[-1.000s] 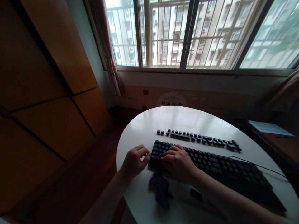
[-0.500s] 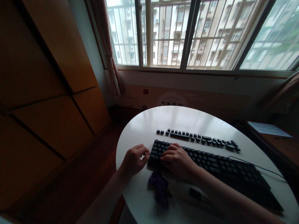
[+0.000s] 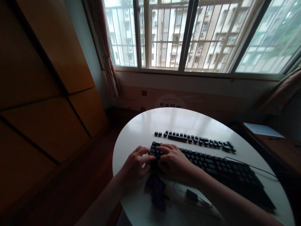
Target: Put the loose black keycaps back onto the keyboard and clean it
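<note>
On the round white table (image 3: 136,128) lies a black keyboard (image 3: 211,163), its left end between my two hands. My left hand (image 3: 137,161) is at that end, fingers bent and apart, the fingertips over the edge keys. From the right, my right hand (image 3: 175,160) rests on the left-hand keys with its index finger stretched out; its lower fingers are partly hidden. Behind the keyboard, loose black keycaps (image 3: 177,138) stand in rows. A crumpled dark purple cloth (image 3: 157,191) lies in front of my hands.
A small black object with a thin wire (image 3: 192,195) lies near my right forearm. The keyboard's cable (image 3: 251,167) runs off to the right. A brown side table (image 3: 270,147) bears a sheet of paper (image 3: 263,129). Wooden cabinets (image 3: 47,119) stand at the left.
My left hand has moved onto the keyboard's left end, its fingers reaching over the keys. The right hand's index finger has stretched out toward the upper keys. The view has shifted slightly.
</note>
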The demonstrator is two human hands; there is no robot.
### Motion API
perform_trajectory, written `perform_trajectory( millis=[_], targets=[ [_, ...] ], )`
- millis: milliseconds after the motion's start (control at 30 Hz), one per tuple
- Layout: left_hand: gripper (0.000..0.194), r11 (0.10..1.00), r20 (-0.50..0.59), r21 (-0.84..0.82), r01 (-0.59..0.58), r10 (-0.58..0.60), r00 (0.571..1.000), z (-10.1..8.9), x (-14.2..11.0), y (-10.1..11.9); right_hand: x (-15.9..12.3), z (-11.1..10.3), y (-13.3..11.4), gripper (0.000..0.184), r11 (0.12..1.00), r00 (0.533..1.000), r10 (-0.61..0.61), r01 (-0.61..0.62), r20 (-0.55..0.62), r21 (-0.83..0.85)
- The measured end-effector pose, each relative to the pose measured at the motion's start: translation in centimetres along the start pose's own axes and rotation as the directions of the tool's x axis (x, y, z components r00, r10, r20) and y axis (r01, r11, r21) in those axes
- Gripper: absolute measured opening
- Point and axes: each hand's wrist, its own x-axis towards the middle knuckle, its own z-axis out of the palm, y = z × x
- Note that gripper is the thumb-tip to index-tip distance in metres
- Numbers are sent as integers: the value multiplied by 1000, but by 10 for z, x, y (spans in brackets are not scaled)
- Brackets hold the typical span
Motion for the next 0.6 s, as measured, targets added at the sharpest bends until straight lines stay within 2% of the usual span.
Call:
perform_trajectory(
  millis=[100, 167, 233, 333, 433, 500, 600],
  targets=[
    [44, 1000, 36, -5, -14, 14, 999, 1, -1, -1, 4, -10, 17, 13, 999, 998, -5, 7, -60, 41],
    [45, 1000, 46, -11, -28, 29, 999, 2, -1, -3, 13, -18, 37, 16, 996, 987, 60, -49, -148, 77],
    [45, 999, 51, -9, -44, 44, 998, 3, -2, -4, 27, -25, 61, 16, 987, 971, 149, -135, -187, 89],
    [44, 999, 80, -5, -41, 41, 996, 3, -3, -4, 53, -30, 97, 19, 945, 940, 325, -328, -100, -8],
    [42, 1000, 103, 12, -18, 16, 995, 2, -4, -3, 76, -28, 122, 24, 864, 867, 497, -494, 12, -93],
    [41, 999, 111, 23, -25, 22, 994, 1, -5, -4, 87, -24, 133, 24, 841, 840, 538, -531, 62, -101],
    [39, 999, 116, 24, -37, 34, 993, 2, -6, -6, 97, -17, 142, 23, 832, 824, 555, -546, 113, -104]
  ],
)
